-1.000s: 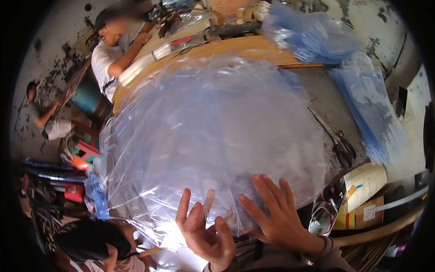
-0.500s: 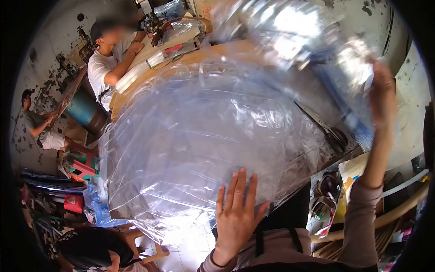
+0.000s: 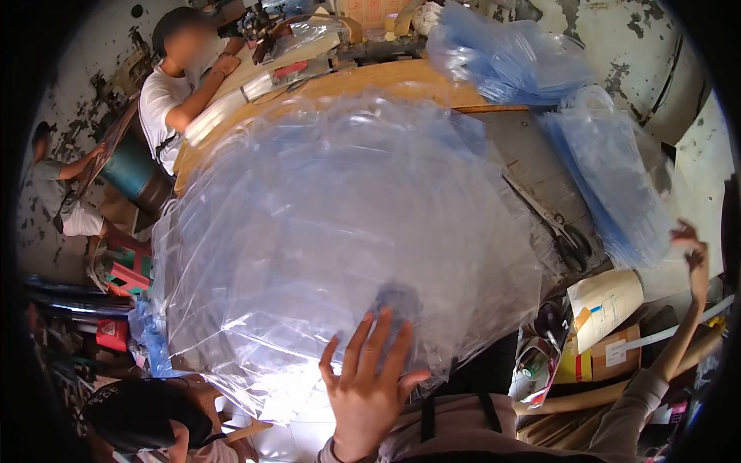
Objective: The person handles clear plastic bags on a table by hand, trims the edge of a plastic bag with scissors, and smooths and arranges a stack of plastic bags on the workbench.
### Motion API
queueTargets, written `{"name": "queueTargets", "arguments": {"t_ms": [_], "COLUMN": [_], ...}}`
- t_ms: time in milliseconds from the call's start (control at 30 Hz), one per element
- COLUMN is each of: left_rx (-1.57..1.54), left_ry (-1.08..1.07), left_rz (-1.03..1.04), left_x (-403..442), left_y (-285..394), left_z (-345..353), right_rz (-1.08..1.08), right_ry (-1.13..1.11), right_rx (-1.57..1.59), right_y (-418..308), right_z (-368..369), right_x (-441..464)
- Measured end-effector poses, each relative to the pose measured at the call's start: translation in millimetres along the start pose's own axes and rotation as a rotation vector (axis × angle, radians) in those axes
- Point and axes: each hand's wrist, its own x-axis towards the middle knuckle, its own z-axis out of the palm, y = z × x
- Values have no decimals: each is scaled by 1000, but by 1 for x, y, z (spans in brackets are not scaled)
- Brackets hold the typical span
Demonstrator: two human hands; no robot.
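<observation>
A broad fanned pile of clear plastic bags [image 3: 324, 224] with loop handles along its far edge covers the table before me. My left hand [image 3: 369, 386], fingers spread, rests at the near edge of this pile. Out to the right, my right hand [image 3: 692, 245] is in the air with its fingers apart, slightly smeared, and I see nothing in it. It is nearest to a narrow stack of clear bluish plastic bags [image 3: 606, 174] at the table's right side. Black-handled scissors [image 3: 559, 228] lie between that stack and the pile.
Another bluish plastic stack [image 3: 517, 58] lies at the back right. A person in a white shirt [image 3: 174, 100] leans on the wooden table [image 3: 386, 77]; another person [image 3: 65, 181] is farther left. Someone's dark-covered head [image 3: 147, 413] is at lower left. Cardboard boxes [image 3: 617, 353] stand at lower right.
The blurred plastic at the upper right is no longer in the air; stacks show there. My right hand has moved right and down, away from the plastic. My left hand shifted slightly left and nearer.
</observation>
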Motion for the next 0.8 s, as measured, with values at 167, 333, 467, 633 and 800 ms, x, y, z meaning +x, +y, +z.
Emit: {"name": "queueTargets", "arguments": {"t_ms": [167,333,467,633,800], "left_rx": [-81,151,177,58,34], "left_ry": [94,353,273,411,308], "left_rz": [-173,-465,-472,-442,-266], "left_x": [-10,-12,-12,-5,1], "left_y": [-18,-26,-17,-6,4], "left_z": [-27,-7,-2,3,4], "right_rz": [21,-135,-26,38,234], "right_ry": [343,191,29,164,219], "right_rx": [-897,58,235,170,411], "right_y": [-29,-176,-228,-233,-242], "right_z": [55,182,250,269,269], "right_x": [-13,-3,-1,-8,-11]}}
